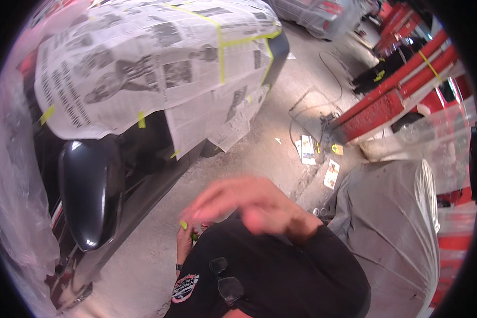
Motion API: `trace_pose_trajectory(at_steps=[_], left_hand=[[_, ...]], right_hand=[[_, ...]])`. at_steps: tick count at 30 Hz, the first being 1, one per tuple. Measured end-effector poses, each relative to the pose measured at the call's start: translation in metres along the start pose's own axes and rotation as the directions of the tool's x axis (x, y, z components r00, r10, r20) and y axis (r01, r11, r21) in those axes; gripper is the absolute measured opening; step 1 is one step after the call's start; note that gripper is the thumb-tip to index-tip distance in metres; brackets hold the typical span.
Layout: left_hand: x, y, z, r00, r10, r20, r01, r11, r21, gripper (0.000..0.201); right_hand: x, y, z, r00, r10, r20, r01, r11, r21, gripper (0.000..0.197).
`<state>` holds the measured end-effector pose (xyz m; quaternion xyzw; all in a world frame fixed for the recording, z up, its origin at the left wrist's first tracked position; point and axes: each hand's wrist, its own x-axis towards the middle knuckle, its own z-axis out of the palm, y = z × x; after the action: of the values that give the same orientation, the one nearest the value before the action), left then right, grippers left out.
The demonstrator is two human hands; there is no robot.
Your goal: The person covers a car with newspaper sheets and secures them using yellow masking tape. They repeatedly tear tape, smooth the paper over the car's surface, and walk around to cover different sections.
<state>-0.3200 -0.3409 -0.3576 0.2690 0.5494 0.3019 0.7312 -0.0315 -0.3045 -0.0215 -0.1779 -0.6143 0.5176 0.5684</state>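
My right hand (238,204) is raised in front of my chest, bent at the wrist and smeared by motion; whether its fingers hold anything does not show. Below its fingertips, my left hand (183,245) is closed around what looks like a roll of yellow-green masking tape (194,236), partly hidden by my shirt and right hand. A short end of tape sticks up there. To the left stands a dark car panel covered with newspaper sheets (191,69), joined by strips of yellow-green tape (221,58). Beneath the paper's lower edge is a glossy black side mirror (90,196).
Clear plastic sheeting (16,175) hangs at far left. A grey cover (392,228) drapes a bulky thing at right. Behind it rises a red lift post (376,114). Printed sheets (307,150) and a cable (323,98) lie on the concrete floor. A plastic-wrapped car (323,16) stands farther back.
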Motion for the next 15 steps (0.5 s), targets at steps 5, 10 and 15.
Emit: trace_pose_trajectory(at_steps=[5,10,15], left_hand=[[0.036,0.066,0.103,0.954,0.112,0.278,-0.236,0.852,0.467,0.032],[0.074,0.083,0.231,0.917,0.195,0.349,-0.320,0.882,0.347,0.032],[0.108,0.067,0.317,0.885,0.038,0.465,0.006,0.996,-0.094,0.053]], right_hand=[[0.007,-0.065,-0.002,0.874,-0.480,0.072,0.406,0.805,0.432,0.058],[-0.036,-0.109,-0.065,0.776,-0.631,0.024,0.571,0.717,0.400,0.066],[-0.071,-0.097,-0.160,0.860,-0.478,0.180,0.492,0.870,-0.041,0.065]])
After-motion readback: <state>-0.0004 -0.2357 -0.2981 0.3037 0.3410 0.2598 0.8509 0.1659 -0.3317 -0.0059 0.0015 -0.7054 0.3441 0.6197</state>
